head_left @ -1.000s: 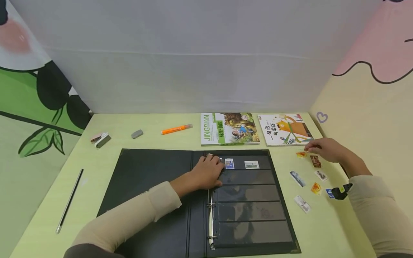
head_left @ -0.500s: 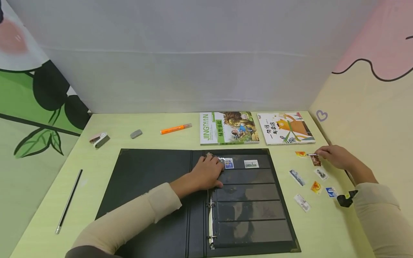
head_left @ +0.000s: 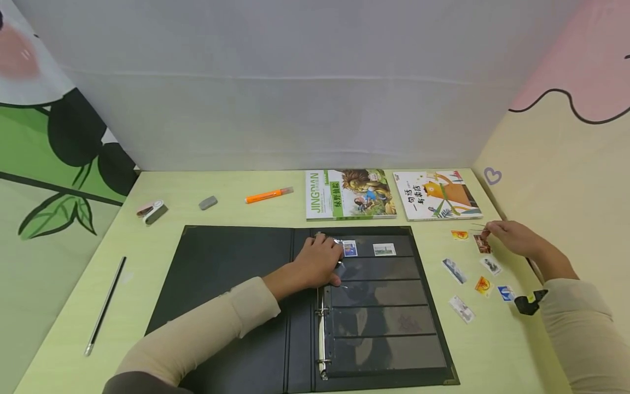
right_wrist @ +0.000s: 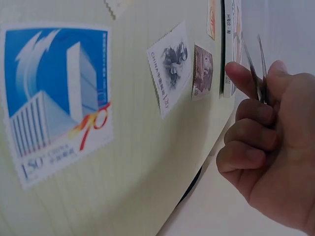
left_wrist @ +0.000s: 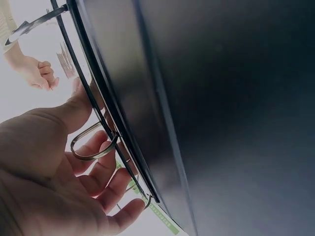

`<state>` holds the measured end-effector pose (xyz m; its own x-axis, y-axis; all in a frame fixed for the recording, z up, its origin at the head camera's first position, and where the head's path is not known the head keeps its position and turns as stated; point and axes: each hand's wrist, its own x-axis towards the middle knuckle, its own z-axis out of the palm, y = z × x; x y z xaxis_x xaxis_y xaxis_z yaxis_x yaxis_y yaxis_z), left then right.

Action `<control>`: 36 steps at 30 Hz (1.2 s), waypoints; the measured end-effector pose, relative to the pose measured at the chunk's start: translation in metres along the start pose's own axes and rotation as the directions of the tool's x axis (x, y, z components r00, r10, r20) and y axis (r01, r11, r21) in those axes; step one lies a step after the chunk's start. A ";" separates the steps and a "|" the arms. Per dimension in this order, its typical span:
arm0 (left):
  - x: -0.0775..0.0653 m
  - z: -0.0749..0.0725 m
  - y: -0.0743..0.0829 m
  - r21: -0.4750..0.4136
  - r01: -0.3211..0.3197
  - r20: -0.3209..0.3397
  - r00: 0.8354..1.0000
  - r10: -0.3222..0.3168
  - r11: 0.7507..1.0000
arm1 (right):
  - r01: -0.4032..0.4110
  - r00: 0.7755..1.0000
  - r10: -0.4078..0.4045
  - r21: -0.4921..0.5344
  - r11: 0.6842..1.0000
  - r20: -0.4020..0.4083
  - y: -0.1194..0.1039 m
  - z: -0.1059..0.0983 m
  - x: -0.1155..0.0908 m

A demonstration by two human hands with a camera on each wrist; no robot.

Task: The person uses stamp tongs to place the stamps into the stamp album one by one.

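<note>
My right hand (head_left: 512, 239) pinches a pair of tweezers (right_wrist: 259, 69), whose two thin tips stand apart. In the head view the tweezers reach left over the table, just above a brown stamp (head_left: 482, 244) and near an orange-yellow stamp (head_left: 460, 235). My left hand (head_left: 315, 262) rests on the inner top corner of the black stock page in the stamp album (head_left: 236, 273). The left wrist view has its bent fingers around a metal binder ring (left_wrist: 93, 156) at the page edge. Two stamps, a blue one (head_left: 350, 248) and a green-grey one (head_left: 384, 249), sit in the top strip.
Several loose stamps lie right of the album, among them a blue one (head_left: 506, 294) and a grey one (head_left: 461, 309). Two books (head_left: 350, 194) lie at the back. An orange marker (head_left: 268, 195), eraser (head_left: 208, 203), stapler (head_left: 153, 212) and pencil (head_left: 105, 306) are on the left.
My right hand has moved right, from above the orange-yellow stamp to beside the brown one. The tweezers' tips now show spread apart. My left hand stays on the page.
</note>
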<state>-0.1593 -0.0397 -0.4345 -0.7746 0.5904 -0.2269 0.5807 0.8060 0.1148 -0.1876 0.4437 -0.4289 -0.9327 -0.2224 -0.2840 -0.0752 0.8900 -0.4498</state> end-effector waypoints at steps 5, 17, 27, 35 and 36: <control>0.001 -0.001 0.001 0.004 0.004 0.009 1.000 -0.004 1.000 | -0.022 1.000 0.022 -0.041 0.999 -0.011 -0.002 -0.002 -0.001; 0.008 -0.004 0.009 0.013 0.067 0.056 0.996 -0.067 0.998 | -0.030 0.999 0.029 -0.087 0.996 -0.021 -0.001 0.001 0.009; 0.008 -0.005 0.011 -0.014 0.071 0.055 0.996 -0.070 0.997 | -0.047 0.998 0.046 -0.019 0.999 -0.052 -0.006 0.005 0.014; 0.006 -0.006 0.009 -0.072 0.071 0.044 0.997 -0.068 0.995 | 0.044 0.995 -0.044 0.000 0.999 -0.088 -0.045 -0.001 0.020; 0.006 -0.006 0.008 -0.075 0.069 0.043 0.997 -0.066 0.995 | 0.079 0.993 -0.079 -0.004 0.997 -0.091 -0.053 0.000 0.024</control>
<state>-0.1606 -0.0294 -0.4291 -0.7998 0.5337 -0.2749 0.5057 0.8457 0.1707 -0.2057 0.3915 -0.4114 -0.9520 -0.2549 -0.1693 -0.1500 0.8710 -0.4678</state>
